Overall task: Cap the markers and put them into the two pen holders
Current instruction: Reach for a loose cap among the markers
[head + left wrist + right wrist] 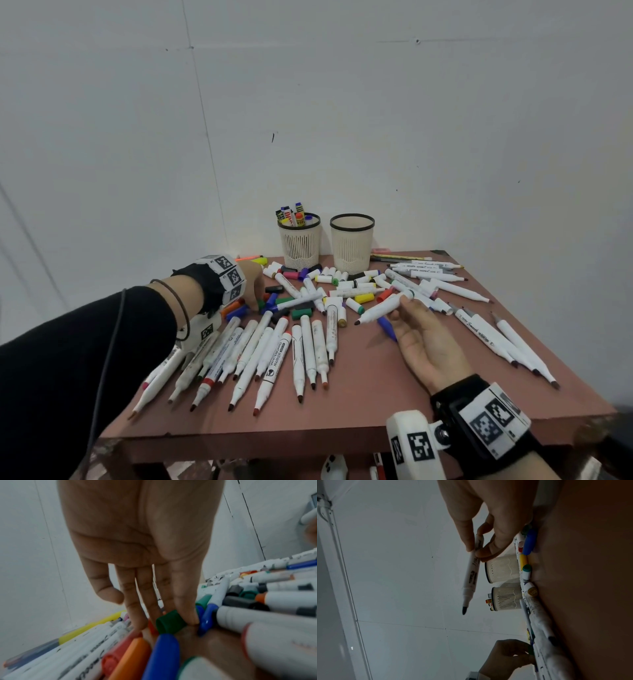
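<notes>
Markers: uncapped white marker with dark tip pinched in right hand, 5 o'clock.
Left hand, 9 o'clock: straight fingertips press dark green plastic cap; no grip.
Risk: colour mismatch; cap skids from pile.
Cream slotted pen holders, 12 o'clock.

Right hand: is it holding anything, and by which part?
Yes. The right hand pinches an uncapped white marker by the rear part of its barrel, dark tip pointing away; fingers and thumb grip it.
</notes>
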`<action>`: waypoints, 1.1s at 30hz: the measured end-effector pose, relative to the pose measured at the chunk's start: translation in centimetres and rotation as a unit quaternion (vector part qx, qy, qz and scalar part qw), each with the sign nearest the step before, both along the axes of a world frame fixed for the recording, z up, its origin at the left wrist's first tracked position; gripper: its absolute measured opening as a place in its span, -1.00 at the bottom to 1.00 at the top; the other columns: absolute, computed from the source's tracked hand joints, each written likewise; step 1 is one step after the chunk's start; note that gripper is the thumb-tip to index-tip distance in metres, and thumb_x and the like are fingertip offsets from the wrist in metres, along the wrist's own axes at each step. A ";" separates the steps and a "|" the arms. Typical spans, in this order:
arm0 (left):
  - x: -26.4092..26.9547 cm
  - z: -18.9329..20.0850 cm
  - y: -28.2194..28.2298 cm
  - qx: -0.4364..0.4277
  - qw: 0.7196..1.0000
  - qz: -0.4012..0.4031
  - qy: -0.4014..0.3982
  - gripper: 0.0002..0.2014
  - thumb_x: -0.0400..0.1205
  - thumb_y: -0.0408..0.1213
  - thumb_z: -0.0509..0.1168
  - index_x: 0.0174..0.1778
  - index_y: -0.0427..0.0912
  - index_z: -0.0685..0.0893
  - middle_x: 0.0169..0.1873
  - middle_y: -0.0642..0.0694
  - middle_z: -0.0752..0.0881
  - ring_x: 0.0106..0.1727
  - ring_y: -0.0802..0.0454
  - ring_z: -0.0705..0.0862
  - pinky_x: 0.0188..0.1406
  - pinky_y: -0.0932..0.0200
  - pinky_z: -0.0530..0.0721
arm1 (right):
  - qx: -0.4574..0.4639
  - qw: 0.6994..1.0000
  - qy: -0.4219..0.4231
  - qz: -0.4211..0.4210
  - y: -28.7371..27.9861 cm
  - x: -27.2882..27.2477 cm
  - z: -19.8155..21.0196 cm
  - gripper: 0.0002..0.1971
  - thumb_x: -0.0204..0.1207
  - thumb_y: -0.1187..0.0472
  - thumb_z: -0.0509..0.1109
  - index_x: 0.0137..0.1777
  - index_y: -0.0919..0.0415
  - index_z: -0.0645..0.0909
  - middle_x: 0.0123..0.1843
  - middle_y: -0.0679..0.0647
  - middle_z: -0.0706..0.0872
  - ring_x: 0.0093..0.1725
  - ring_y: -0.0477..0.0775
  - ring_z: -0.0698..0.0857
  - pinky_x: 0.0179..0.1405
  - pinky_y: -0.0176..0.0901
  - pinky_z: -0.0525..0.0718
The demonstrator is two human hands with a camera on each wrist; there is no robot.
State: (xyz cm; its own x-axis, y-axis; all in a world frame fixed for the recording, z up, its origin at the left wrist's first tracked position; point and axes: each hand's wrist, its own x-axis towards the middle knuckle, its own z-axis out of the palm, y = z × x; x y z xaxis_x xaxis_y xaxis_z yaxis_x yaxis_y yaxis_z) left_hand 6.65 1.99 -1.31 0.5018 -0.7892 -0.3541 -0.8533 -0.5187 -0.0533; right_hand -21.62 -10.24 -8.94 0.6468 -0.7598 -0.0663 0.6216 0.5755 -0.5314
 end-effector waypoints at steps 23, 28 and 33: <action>-12.5 0.8 7.6 -0.590 0.732 0.030 0.339 -0.76 0.42 -0.58 0.48 -0.08 -0.22 0.73 -0.11 -0.18 0.81 -0.03 -0.05 0.78 0.03 0.21 0.74 | -0.048 0.999 0.010 -0.018 0.8 -0.4 0.9 -0.79 0.43 0.38 0.37 0.02 0.12 0.62 0.02 0.09 0.74 -0.23 -0.05 0.66 0.30 0.00 0.59; -14.9 -1.0 7.8 -0.626 0.671 0.058 0.394 -0.78 0.43 -0.55 0.47 -0.11 -0.19 0.76 -0.14 -0.10 0.83 -0.06 0.04 0.79 -0.13 0.35 0.70 | -0.064 0.998 -0.005 -0.029 1.5 -0.6 1.3 -0.66 0.36 0.33 0.42 0.13 0.03 0.62 0.00 0.10 0.73 -0.22 -0.01 0.64 0.52 0.24 0.36; -16.6 -2.2 8.2 -0.644 0.633 0.078 0.423 -0.76 0.43 -0.54 0.46 -0.05 -0.19 0.76 -0.10 -0.07 0.83 -0.03 0.07 0.78 -0.03 0.34 0.70 | -0.103 0.994 -0.018 -0.037 2.9 -1.2 1.9 -0.67 0.46 0.36 0.37 0.19 0.06 0.62 0.28 0.28 0.67 -0.11 0.01 0.68 0.48 0.21 0.43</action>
State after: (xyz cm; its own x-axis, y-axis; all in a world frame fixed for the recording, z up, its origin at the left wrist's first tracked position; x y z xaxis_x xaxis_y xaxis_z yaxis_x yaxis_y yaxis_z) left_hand -9.91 10.21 -3.54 0.6701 -0.6600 0.3396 -0.2281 0.2523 0.9404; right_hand -22.77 -7.37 -7.02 0.5871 -0.8010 0.1168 0.6788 0.4086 -0.6102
